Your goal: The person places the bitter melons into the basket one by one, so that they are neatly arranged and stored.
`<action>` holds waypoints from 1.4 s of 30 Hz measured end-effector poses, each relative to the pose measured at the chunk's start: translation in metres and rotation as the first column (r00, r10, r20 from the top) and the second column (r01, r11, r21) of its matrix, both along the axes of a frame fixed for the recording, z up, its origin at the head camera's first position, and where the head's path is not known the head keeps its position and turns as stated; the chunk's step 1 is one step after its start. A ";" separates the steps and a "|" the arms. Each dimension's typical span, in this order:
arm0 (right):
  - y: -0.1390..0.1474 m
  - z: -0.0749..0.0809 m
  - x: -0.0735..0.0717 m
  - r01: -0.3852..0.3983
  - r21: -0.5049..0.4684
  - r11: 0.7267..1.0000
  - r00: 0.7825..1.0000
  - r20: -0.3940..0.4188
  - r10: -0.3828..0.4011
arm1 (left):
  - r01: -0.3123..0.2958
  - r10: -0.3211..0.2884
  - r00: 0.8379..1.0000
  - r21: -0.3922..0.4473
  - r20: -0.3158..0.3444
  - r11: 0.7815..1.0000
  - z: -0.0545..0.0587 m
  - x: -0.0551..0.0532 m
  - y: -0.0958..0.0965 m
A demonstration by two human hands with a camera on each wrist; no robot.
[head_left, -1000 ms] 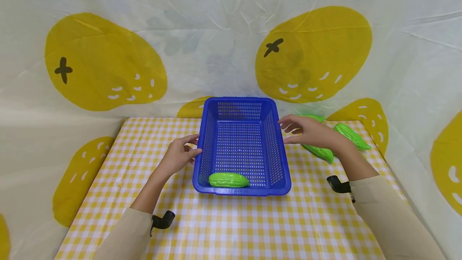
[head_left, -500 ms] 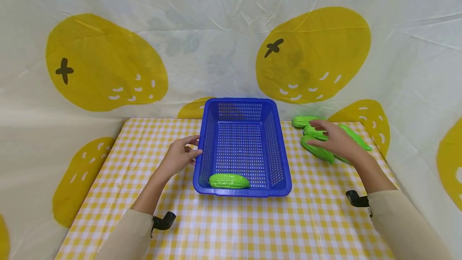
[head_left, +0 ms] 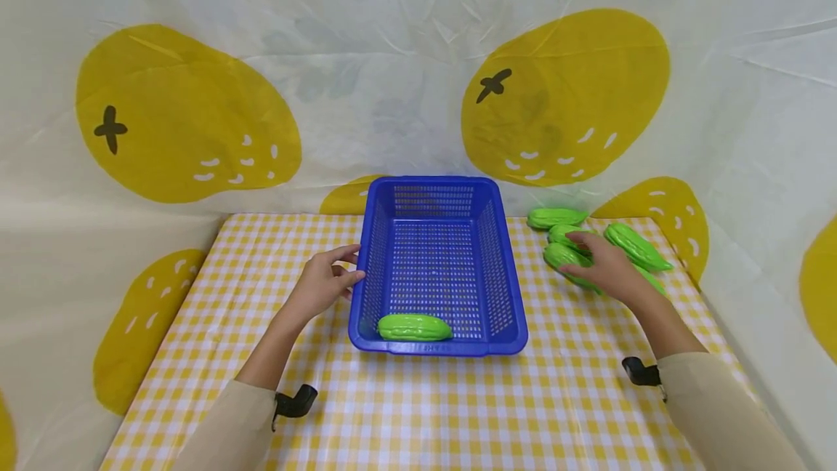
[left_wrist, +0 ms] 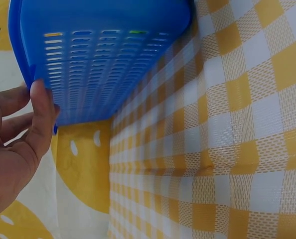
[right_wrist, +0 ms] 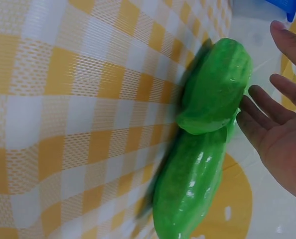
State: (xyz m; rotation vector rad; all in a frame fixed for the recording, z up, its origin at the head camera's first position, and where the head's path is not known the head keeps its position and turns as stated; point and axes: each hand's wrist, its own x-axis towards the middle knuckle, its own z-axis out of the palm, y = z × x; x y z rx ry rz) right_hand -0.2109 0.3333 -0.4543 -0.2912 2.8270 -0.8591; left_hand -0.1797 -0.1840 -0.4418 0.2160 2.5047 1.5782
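Observation:
A blue perforated plastic basket (head_left: 431,344) stands mid-table, with one green bitter melon (head_left: 414,327) lying along its near end. At the basket's left rim is my left hand (head_left: 320,283); in the left wrist view its thumb and fingers (left_wrist: 41,107) pinch that rim. Over a cluster of bitter melons at the right hovers my right hand (head_left: 604,264), fingers spread and slightly bent, holding nothing. Below it lie a bitter melon (head_left: 559,256) and another bitter melon (head_left: 562,233), partly hidden by the hand. In the right wrist view a gap separates the palm from the nearest bitter melon (right_wrist: 215,89).
More bitter melons lie around the right hand: one bitter melon (head_left: 556,218) at the table's back edge, another bitter melon (head_left: 636,246) at the right. A yellow checked cloth (head_left: 458,413) covers the table. A fruit-printed sheet (head_left: 392,93) hangs close behind.
My right hand has moved from beside the basket's right rim to above the bitter melons, then slightly lower over them. My left hand and the basket stay put.

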 end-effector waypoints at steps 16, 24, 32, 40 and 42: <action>-0.002 -0.011 -0.001 -0.045 0.078 0.996 0.999 -0.008 0.046 | 0.002 -0.002 1.000 -0.007 0.002 1.000 0.000 0.000 0.000; -0.001 -0.012 -0.005 -0.066 0.147 0.987 0.998 0.007 0.065 | 0.002 -0.002 1.000 -0.013 -0.002 1.000 0.001 0.000 0.000; 0.000 -0.017 -0.005 -0.060 0.109 0.992 0.998 0.031 0.057 | -0.001 0.001 1.000 -0.017 -0.004 1.000 0.001 0.000 0.001; -0.004 -0.019 0.001 -0.046 0.055 0.997 0.998 0.044 0.044 | 0.006 -0.006 1.000 0.007 -0.005 1.000 0.001 0.002 0.000; -0.004 -0.020 0.002 -0.042 0.053 0.998 0.998 0.046 0.040 | 0.003 -0.003 1.000 0.005 -0.005 1.000 0.002 0.002 0.000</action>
